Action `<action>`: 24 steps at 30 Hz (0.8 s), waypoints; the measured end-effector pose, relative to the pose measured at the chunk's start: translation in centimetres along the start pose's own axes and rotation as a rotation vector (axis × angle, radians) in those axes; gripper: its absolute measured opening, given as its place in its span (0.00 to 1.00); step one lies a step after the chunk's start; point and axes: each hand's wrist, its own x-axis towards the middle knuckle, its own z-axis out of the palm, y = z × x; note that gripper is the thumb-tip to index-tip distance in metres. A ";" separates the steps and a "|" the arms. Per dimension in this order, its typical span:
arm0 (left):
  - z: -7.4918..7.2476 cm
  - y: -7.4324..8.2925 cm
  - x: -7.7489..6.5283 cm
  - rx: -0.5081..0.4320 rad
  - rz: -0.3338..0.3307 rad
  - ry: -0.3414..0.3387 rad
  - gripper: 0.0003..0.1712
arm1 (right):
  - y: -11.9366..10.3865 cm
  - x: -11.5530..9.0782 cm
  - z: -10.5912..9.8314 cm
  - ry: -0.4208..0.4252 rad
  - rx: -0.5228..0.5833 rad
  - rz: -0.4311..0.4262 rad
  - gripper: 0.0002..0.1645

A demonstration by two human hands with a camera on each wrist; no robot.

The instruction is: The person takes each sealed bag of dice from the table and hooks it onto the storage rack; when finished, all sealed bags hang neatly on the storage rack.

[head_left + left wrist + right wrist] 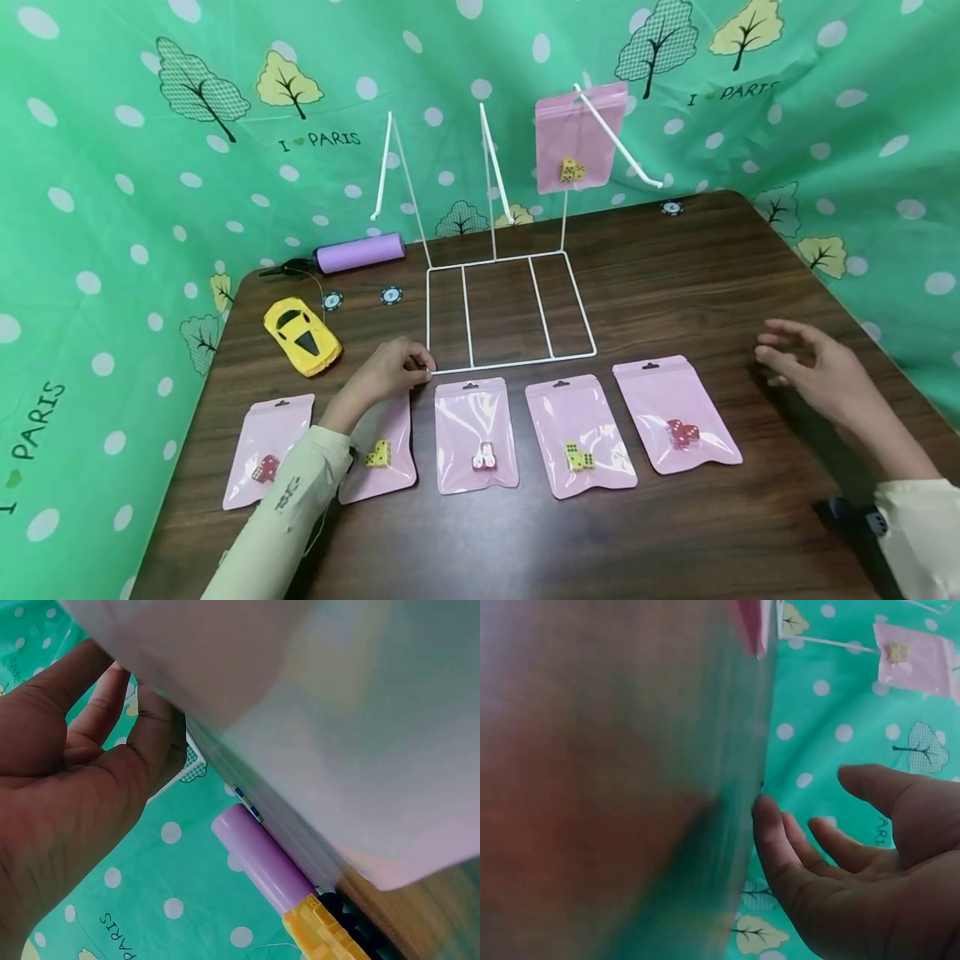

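A white wire display rack point(467, 317) with three slanting prongs stands at the back middle of the table. My left hand point(386, 367) pinches its front left corner with thumb and fingers. Beneath that forearm lies a pink zip bag with yellow dice point(393, 433), partly covered; in the left wrist view a blurred pale sheet hides the fingertips. On the rack's right prong hangs another pink bag point(555, 142) with yellow dice. My right hand point(825, 375), fingers loosely bent and holding nothing, is over the table's right side, beside a pink bag with red dice point(708, 408).
More pink bags lie in the front row: one with red dice point(258, 433), one with white dice point(468, 417), one with yellow dice point(570, 417). A yellow toy car point(303, 337), a purple pump point(360, 253) and several round chips point(391, 295) lie about the rack.
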 end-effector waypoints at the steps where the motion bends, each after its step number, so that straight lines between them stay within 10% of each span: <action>1: 0.0 0.0 0.0 0.001 0.003 -0.001 0.03 | 0.1 -0.4 0.2 -0.018 -0.019 -0.001 0.38; 16: 0.0 0.0 -0.1 0.037 0.001 0.006 0.01 | -2.2 -3.6 2.5 -0.262 -0.223 0.067 0.32; 24: 0.2 0.1 -0.2 0.013 -0.011 0.005 0.01 | -2.6 -4.0 4.0 -0.150 -0.319 0.053 0.27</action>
